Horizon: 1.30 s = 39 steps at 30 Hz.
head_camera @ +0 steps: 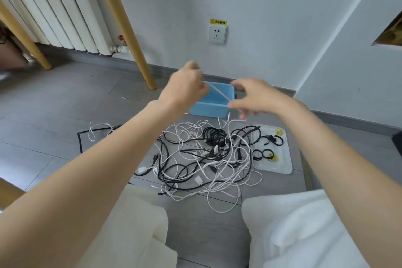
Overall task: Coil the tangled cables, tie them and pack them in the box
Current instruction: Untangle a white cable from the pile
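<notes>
Cables (202,156), black and white, lie tangled on the floor just before the blue box (212,109). Left hand (187,87) and right hand (252,98) appear, through blur, to pinch one white cable (217,91) stretched between them above the box. Untangling is the step in hand; next comes drawing that strand free, then coiling it.

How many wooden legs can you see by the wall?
3: one wooden leg slants down the middle to the floor near the blue box, one stands left under the radiator, and one corner shows at the left edge. More may be hidden.
</notes>
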Each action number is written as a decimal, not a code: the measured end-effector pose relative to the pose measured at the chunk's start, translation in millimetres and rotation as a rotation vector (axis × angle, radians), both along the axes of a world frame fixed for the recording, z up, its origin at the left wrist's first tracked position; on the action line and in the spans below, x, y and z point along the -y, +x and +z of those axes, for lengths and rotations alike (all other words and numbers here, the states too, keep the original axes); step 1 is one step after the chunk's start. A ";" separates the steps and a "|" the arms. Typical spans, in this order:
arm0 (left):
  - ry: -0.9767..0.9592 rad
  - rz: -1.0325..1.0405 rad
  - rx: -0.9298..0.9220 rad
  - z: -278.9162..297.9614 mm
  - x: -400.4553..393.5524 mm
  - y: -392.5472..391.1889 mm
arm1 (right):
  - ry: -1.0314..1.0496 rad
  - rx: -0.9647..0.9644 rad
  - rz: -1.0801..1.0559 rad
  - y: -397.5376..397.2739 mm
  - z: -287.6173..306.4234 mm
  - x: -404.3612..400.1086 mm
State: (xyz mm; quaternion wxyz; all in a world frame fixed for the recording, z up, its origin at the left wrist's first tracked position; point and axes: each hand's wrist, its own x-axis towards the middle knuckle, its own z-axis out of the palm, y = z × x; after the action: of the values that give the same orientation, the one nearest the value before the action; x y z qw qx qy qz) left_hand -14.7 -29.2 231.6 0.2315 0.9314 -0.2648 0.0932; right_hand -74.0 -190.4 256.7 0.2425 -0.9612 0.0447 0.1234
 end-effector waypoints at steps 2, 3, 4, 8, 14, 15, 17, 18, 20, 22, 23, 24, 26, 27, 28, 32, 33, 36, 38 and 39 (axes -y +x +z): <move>0.062 -0.246 0.075 2.3 16.2 -16.7 | 0.126 0.133 0.017 3.7 -1.0 -15.2; 0.043 -0.294 0.093 2.8 19.9 -20.7 | 0.173 0.168 -0.014 5.9 -0.3 -17.6; -0.004 -0.287 0.094 1.9 20.1 -19.2 | 0.239 0.175 -0.046 6.9 -0.3 -18.2; -0.383 -0.066 -0.171 0.8 14.0 -9.0 | 0.569 0.321 -0.172 0.2 4.3 -15.7; 0.064 0.100 -0.634 -30.8 -18.1 8.2 | 0.686 0.821 -0.640 -3.9 24.1 40.9; 0.128 0.104 -0.651 -31.2 -22.0 9.4 | 0.542 0.726 -0.635 -5.0 21.8 48.8; 0.098 0.057 -0.632 -21.6 -18.4 7.3 | 0.170 0.352 -0.492 -12.2 12.2 50.2; 0.081 -0.003 -0.600 -14.5 -11.3 4.6 | 0.021 0.191 -0.381 -16.6 7.1 45.4; 0.097 -0.172 -0.540 0.1 9.4 -6.8 | -0.036 0.123 -0.204 -22.5 5.2 28.8; 0.058 -0.302 -0.466 15.2 27.0 -19.1 | 0.124 0.198 -0.049 -26.9 13.0 8.3; -0.025 -0.323 -0.418 25.5 30.2 -22.6 | 0.250 0.204 -0.001 -27.0 16.6 1.6; -0.140 -0.317 -0.365 36.3 29.4 -23.1 | 0.373 0.208 0.002 -26.7 19.5 -3.2; -0.365 -0.260 -0.278 55.9 19.8 -19.7 | 0.576 0.295 -0.078 -26.6 25.1 -6.2; -0.449 -0.241 -0.283 61.2 13.6 -17.8 | 0.698 0.349 -0.128 -25.3 26.9 -5.7; -0.508 -0.238 -0.331 61.9 8.6 -15.8 | 0.838 0.400 -0.182 -23.7 29.2 -5.5; -0.283 -0.187 -0.589 20.6 2.1 -20.5 | 1.098 0.600 -0.454 -17.2 29.5 -2.9; -0.179 -0.166 -0.635 6.4 0.4 -21.1 | 1.084 0.651 -0.535 -14.9 27.1 1.3; -0.107 -0.141 -0.763 -18.4 -5.7 -19.6 | 0.613 0.636 -0.598 -9.6 18.5 18.0; -0.171 -0.174 -0.752 -16.4 -3.5 -19.3 | 0.094 0.356 -0.416 -12.0 8.5 22.1; -0.205 -0.200 -0.734 -11.8 0.6 -21.0 | -0.098 0.203 -0.308 -13.9 2.7 20.3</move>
State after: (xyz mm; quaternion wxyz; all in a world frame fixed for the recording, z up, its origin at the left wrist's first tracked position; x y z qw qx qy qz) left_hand -35.7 -29.9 219.8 0.4104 0.8445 -0.2432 -0.2432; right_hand -87.9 -210.7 259.4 0.2145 -0.9612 0.1728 -0.0150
